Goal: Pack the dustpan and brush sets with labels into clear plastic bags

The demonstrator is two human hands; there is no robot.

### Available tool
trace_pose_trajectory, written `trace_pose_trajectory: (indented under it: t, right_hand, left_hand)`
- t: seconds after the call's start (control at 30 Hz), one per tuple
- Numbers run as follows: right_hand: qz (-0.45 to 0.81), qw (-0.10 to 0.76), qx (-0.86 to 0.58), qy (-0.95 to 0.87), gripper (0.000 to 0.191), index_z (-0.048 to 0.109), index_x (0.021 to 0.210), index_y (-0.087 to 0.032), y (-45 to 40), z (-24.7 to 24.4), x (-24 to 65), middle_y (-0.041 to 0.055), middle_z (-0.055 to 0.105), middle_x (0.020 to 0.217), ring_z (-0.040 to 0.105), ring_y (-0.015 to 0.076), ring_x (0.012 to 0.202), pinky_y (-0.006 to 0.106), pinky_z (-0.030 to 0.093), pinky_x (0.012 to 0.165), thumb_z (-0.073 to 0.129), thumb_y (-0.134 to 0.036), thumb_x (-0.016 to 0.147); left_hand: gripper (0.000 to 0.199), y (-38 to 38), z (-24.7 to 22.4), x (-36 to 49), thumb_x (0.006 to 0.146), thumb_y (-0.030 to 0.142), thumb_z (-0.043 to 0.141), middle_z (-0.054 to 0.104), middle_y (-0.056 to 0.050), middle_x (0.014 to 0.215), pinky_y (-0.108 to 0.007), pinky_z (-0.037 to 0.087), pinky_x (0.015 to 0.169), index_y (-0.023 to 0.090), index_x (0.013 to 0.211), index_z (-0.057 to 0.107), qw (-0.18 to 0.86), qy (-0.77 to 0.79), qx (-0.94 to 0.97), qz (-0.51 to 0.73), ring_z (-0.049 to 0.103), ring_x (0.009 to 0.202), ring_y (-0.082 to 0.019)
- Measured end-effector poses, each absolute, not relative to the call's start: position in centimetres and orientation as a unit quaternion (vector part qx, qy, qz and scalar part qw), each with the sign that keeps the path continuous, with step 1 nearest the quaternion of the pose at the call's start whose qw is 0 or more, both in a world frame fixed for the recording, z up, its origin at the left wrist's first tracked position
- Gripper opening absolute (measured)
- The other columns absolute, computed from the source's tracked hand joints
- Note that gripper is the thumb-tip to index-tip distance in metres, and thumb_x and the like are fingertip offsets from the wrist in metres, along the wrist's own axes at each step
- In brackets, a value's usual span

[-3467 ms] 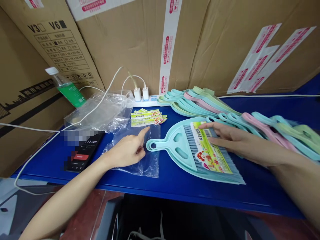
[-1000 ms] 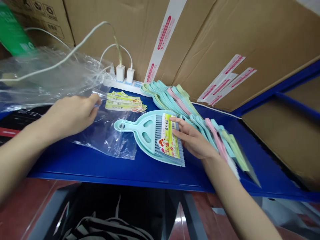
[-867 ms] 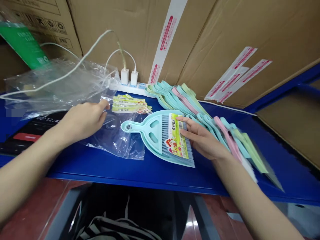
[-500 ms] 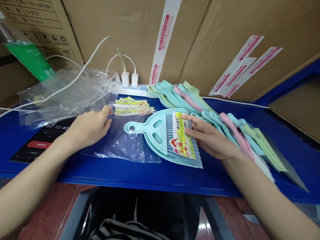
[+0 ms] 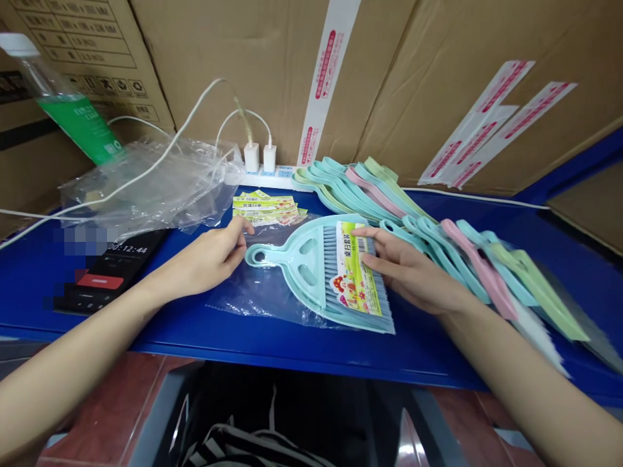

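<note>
Brown cardboard boxes stand along the back and left, crossed in places by white and pink tape; before them spreads the blue table, with a reddish tiled floor below its near edge; overlapping blue, green and pink handles lie in two rows at the back and right, some with white bristles at the near end; a crumpled plastic bag sits at the back left.

The pale blue dustpan-and-brush set lies flat on the table, between the two hands, its looped handle toward the left and its grey bristles toward the right; a clear bag is spread around its handle end, though I cannot tell whether the set rests over or inside it; the left hand has thumb and index finger together on the clear bag's edge, near the loop; the right hand lays two spread fingers on the label card over the bristles, and I cannot tell whether it grips from beneath.

A tilted bottle with a green label leans over the crumpled bag; a phone lies left of the left hand, its screen lit; a white power strip carries two chargers; small printed cards lie fanned before it.
</note>
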State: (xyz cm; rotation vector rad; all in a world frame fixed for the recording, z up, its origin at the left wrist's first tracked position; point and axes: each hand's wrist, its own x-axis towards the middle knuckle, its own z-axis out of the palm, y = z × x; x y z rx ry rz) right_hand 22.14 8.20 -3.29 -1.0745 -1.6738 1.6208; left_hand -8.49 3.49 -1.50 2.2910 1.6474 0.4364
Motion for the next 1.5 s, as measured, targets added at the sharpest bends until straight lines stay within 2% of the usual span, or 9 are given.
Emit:
trace_pose_trajectory:
  t: [0.27,0.37,0.47,0.67,0.83,1.03,1.27,1.5]
  right_hand:
    - [0.622,0.271,-0.41,-0.609,0.063,0.047,0.113,-0.028,8.2,-3.7,21.9,0.0071,0.065,0.122,0.067,0.0225,0.102,0.036,0.058,0.083,0.078,-0.061,0.069]
    - [0.623,0.257,-0.411,-0.613,0.061,0.047,0.113,-0.027,8.2,-3.7,22.0,0.0076,0.066,0.117,0.067,0.0238,0.103,0.037,0.058,0.082,0.077,-0.06,0.071]
    - [0.609,0.251,-0.416,-0.626,0.059,0.047,0.115,-0.026,8.3,-3.8,22.2,0.007,0.067,0.112,0.067,0.0232,0.099,0.038,0.059,0.082,0.075,-0.057,0.074]
    - [0.584,0.246,-0.424,-0.647,0.057,0.047,0.116,-0.027,8.3,-3.7,22.2,0.0041,0.066,0.102,0.067,0.0243,0.098,0.04,0.058,0.081,0.071,-0.058,0.076]
    - [0.574,0.229,-0.429,-0.659,0.053,0.05,0.115,-0.029,8.3,-3.6,22.2,0.0061,0.067,0.109,0.066,0.0256,0.101,0.04,0.057,0.077,0.065,-0.064,0.079]
    - [0.594,0.228,-0.42,-0.647,0.053,0.053,0.109,-0.029,8.4,-3.6,22.2,0.0069,0.065,0.118,0.062,0.0278,0.114,0.042,0.057,0.084,0.07,-0.065,0.074]
    - [0.602,0.231,-0.428,-0.633,0.06,0.052,0.108,-0.029,8.3,-3.3,22.0,0.0047,0.066,0.113,0.062,0.0243,0.111,0.039,0.056,0.089,0.074,-0.068,0.068]
    - [0.597,0.225,-0.438,-0.633,0.065,0.052,0.113,-0.028,8.4,-3.4,22.4,0.0024,0.063,0.1,0.066,0.0234,0.103,0.042,0.055,0.093,0.073,-0.07,0.068]
  left_hand:
    - [0.006,3.6,-0.9,-8.6,0.086,0.023,0.038,0.06,0.002,0.067,-0.028,0.039,0.061,0.023,0.088,0.044,0.132,0.641,0.754,0.065,0.058,0.06,-0.017]
    - [0.018,3.4,-0.3,-8.4,0.089,0.027,0.039,0.06,0.0,0.064,-0.028,0.036,0.059,0.022,0.072,0.046,0.115,0.655,0.747,0.004,0.058,0.06,-0.017]
    - [0.032,3.3,0.3,-8.3,0.092,0.031,0.038,0.06,0.001,0.059,-0.027,0.037,0.059,0.021,0.063,0.048,0.13,0.652,0.747,-0.005,0.058,0.058,-0.016]
    - [0.031,3.5,0.4,-8.3,0.091,0.03,0.044,0.065,0.001,0.06,-0.023,0.037,0.058,0.02,0.064,0.055,0.158,0.65,0.743,0.026,0.059,0.055,-0.013]
    - [0.029,3.6,0.1,-8.1,0.091,0.033,0.049,0.061,0.003,0.054,-0.023,0.034,0.056,0.02,0.066,0.058,0.14,0.66,0.738,0.022,0.055,0.05,-0.012]
    - [0.027,3.6,0.1,-8.2,0.089,0.031,0.051,0.06,0.003,0.054,-0.025,0.032,0.056,0.02,0.067,0.062,0.083,0.668,0.739,0.014,0.051,0.05,-0.012]
    - [0.025,3.4,0.5,-8.6,0.088,0.031,0.049,0.064,0.0,0.061,-0.027,0.033,0.058,0.021,0.071,0.064,0.07,0.678,0.732,-0.006,0.055,0.055,-0.015]
    - [0.024,3.6,0.4,-9.0,0.087,0.03,0.047,0.065,-0.001,0.064,-0.028,0.033,0.059,0.022,0.068,0.059,0.042,0.682,0.73,-0.015,0.055,0.058,-0.017]
